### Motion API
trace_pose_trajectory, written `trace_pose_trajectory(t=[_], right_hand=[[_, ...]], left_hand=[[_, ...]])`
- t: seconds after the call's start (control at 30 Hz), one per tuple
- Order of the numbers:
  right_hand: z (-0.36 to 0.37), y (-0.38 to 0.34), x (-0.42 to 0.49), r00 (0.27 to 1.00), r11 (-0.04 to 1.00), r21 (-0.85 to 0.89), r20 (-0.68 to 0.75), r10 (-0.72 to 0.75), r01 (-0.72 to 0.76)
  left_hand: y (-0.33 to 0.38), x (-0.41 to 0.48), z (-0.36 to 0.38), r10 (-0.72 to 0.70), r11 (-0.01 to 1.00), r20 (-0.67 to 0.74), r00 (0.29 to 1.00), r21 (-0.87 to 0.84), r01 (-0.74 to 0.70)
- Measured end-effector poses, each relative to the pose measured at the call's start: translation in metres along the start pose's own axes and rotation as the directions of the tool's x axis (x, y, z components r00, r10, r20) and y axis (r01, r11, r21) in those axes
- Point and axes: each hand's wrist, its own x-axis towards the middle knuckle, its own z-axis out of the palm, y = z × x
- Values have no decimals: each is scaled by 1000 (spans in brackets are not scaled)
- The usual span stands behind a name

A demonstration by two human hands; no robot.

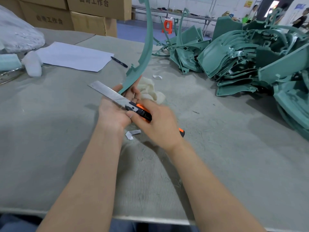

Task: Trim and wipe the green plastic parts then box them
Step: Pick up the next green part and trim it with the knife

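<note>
Green plastic part, a long curved strip, rises off the table, its lower end gripped by the left hand. Utility knife, blade run far out, crosses just beside that end; the right hand grips its handle. Recommended: shorten the blade, cut away from the holding hand, shave lightly. Cloth lies just behind; pile of green parts at right.

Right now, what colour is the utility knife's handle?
Orange and black: utility knife handle, gripped by the right hand. Head view shows it best.
</note>
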Motion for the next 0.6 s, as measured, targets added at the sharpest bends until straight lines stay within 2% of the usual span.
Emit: trace_pose_trajectory(t=[0.13,0.23,0.3,0.37,0.5,0.6], right_hand=[[-4,4,3,997,995,81,-33,65,-62],[-16,13,7,961,976,157,-207,183,-152],[-25,21,9,928,968,85,-276,250,-235],[-33,29,10,912,947,9,-269,311,-321],[-39,38,12,890,916,27,-224,396,-401],[-40,41,11,884,898,37,-160,439,-439]], left_hand=[[-2,3,3,-10,999,-60,998,-42,7],[-7,7,4,-26,998,-117,993,-54,20],[-9,5,3,-41,998,-110,993,-42,37],[-9,4,2,-56,998,-104,993,-15,54],[-9,2,5,-7,1000,-98,995,-11,6],[-8,-1,9,57,996,-18,998,-62,-58]])
